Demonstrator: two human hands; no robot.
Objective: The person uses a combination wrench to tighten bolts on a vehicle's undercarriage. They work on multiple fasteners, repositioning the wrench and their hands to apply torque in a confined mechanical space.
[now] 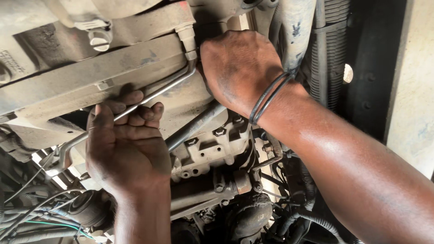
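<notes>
I look up at the dusty underside of a vehicle. My left hand (126, 144) is closed around the shaft of a long bent metal wrench (153, 95). The wrench runs up and to the right to a bolt (191, 55) at the edge of a dirty metal pan (104, 72). My right hand (237, 68), with dark thin bands on the wrist, is pressed against the wrench's head end beside that bolt; its fingers are hidden behind the hand.
A bolted grey housing (212, 144) sits below the pan. A ribbed hose (334, 49) and a pipe (296, 27) run at the upper right. Wires and hoses (40, 217) hang at the lower left. A pale wall (413, 81) stands far right.
</notes>
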